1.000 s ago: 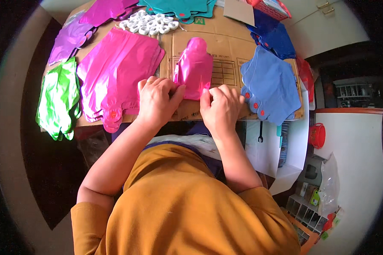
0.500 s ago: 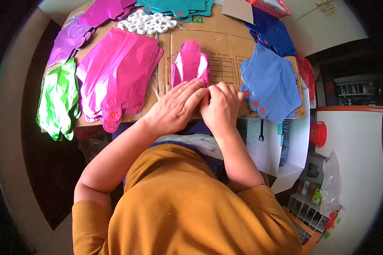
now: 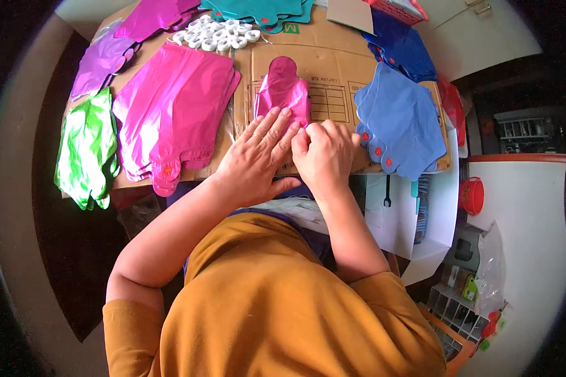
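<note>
A folded shiny pink foil balloon (image 3: 283, 88) lies on the cardboard in front of me, its rounded tab pointing away. My left hand (image 3: 251, 154) rests on its near part with the fingers stretched out flat and the thumb apart. Close beside it, my right hand (image 3: 326, 154) has its fingers curled and closed at the balloon's near right corner. The edge it pinches is mostly hidden under the fingers. To the left lies a fanned stack of flat pink foil balloons (image 3: 173, 107) with small red marks on their tabs.
A cardboard sheet (image 3: 333, 56) covers the table. Green (image 3: 87, 144), lilac (image 3: 100, 63), purple (image 3: 154, 17), teal (image 3: 255, 7), dark blue (image 3: 402, 50) and light blue foil (image 3: 399, 119) lie around its edges. White ribbon rolls (image 3: 217, 32) sit at the back. A white box (image 3: 443, 207) stands lower right.
My left hand has slid slightly away from me and left over the foil, its fingers and thumb spreading. The balloon's rounded tab now lies flatter and sharper. My right hand has barely shifted.
</note>
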A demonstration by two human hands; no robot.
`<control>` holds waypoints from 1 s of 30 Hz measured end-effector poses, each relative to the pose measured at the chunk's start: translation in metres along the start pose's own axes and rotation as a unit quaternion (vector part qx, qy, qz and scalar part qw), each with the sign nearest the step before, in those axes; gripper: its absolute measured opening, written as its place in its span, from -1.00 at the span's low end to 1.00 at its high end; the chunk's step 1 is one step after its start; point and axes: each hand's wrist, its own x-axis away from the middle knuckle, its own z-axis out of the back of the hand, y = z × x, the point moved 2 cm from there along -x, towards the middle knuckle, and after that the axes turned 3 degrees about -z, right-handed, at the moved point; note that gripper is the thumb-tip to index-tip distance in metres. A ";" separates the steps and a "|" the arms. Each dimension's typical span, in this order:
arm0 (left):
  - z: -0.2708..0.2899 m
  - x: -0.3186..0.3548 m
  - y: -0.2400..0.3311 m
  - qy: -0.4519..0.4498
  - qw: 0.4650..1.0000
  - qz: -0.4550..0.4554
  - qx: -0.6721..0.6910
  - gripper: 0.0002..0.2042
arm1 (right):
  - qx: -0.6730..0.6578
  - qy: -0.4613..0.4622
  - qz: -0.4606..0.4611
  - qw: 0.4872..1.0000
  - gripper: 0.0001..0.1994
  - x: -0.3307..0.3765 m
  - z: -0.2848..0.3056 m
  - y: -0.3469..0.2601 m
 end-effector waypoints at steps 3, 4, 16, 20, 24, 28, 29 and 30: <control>0.000 0.000 0.000 -0.018 1.000 0.003 0.003 -0.04 | 0.014 -0.037 0.006 0.999 -0.89 0.001 0.004 0.002; 0.000 0.000 0.000 -0.025 1.000 0.005 0.004 -0.03 | 0.000 -0.024 0.013 1.000 -0.85 -0.002 0.008 0.003; 0.008 -0.003 0.003 -0.037 0.999 0.007 0.014 0.05 | -0.263 -0.160 -0.063 0.949 -0.75 -0.052 0.002 0.041; 0.005 0.001 0.001 -0.028 0.999 0.009 0.023 0.03 | -0.251 -0.367 -0.146 0.884 -0.77 -0.084 -0.006 0.035; 0.007 -0.004 0.004 -0.041 0.999 -0.004 -0.003 -0.06 | -0.323 -0.424 -0.151 0.832 -0.82 -0.102 -0.026 0.048; 0.006 -0.004 0.003 -0.039 0.999 -0.001 0.002 -0.11 | -0.344 -0.394 -0.160 0.837 -0.85 -0.105 -0.029 0.046; 0.006 -0.003 0.003 -0.037 0.999 -0.001 0.004 -0.11 | -0.320 -0.384 -0.159 0.851 -0.84 -0.105 -0.032 0.047; 0.006 -0.004 0.003 -0.038 0.999 -0.002 0.002 -0.11 | -0.296 -0.374 -0.159 0.864 -0.82 -0.104 -0.036 0.048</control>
